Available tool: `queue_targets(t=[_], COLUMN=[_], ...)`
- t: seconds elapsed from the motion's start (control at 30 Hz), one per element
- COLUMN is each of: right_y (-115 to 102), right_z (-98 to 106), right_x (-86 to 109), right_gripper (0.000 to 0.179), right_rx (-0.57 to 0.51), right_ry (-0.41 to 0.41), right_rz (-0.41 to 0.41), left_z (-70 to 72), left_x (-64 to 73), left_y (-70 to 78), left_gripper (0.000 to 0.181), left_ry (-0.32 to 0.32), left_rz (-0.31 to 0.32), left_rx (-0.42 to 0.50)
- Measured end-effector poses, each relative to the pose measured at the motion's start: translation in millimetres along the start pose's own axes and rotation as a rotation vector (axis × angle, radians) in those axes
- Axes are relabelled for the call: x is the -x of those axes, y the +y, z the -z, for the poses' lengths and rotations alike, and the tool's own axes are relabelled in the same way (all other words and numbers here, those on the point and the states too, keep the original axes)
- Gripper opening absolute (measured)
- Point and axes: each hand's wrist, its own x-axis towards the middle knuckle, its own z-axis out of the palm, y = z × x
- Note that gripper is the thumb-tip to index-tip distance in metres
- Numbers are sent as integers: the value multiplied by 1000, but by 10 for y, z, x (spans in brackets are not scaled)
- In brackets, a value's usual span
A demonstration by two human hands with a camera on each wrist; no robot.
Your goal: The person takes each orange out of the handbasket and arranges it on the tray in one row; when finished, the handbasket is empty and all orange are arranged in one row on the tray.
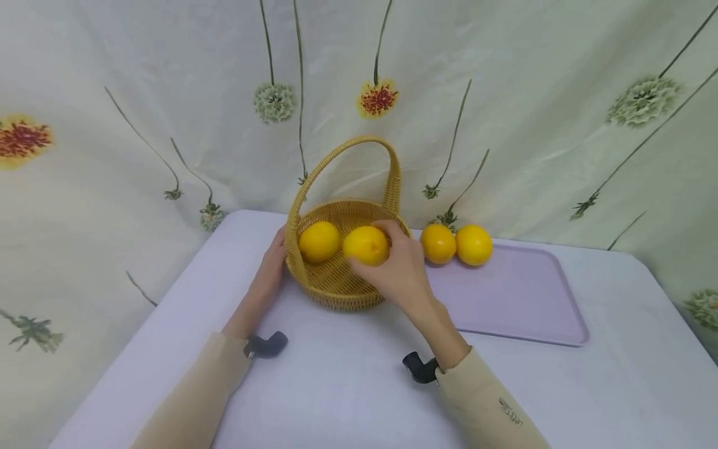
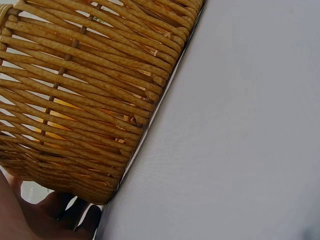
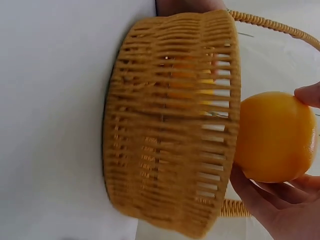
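Note:
A round wicker basket [image 1: 349,302] with a tall arched handle stands on the table in the head view. My right hand [image 1: 401,265] pinches an orange [image 1: 367,245] between thumb and fingers over the basket's right half. The right wrist view has this held orange [image 3: 275,137] at rim level, with the fingers around its far sides. Inside the basket at the left lies another orange [image 1: 320,241]. My left hand [image 1: 272,265] rests against the basket's outer left wall; in the left wrist view its fingers [image 2: 90,220] touch the wicker low down, partly hidden by the wall.
To the right of the basket lies a flat lilac tray [image 1: 510,299]. Two oranges sit side by side at its back left, the nearer one [image 1: 438,244] close to the basket, the other [image 1: 473,245] touching it. Behind the white-covered table [image 1: 336,386] hangs a flowered curtain [image 1: 516,125].

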Motion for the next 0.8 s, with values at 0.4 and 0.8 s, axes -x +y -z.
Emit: queue_targets(t=[0.4, 0.8], right_y=[374, 768], right_z=[452, 1082], right_x=[48, -47], right_gripper=[63, 69], right_rx=[33, 106], right_ry=[105, 279], right_rz=[-14, -183], left_z=[9, 0], left_x=[112, 102], left_y=[260, 266], left_gripper=[54, 53], left_ry=[-11, -19], left_rz=[14, -26], left_rx=[-6, -2])
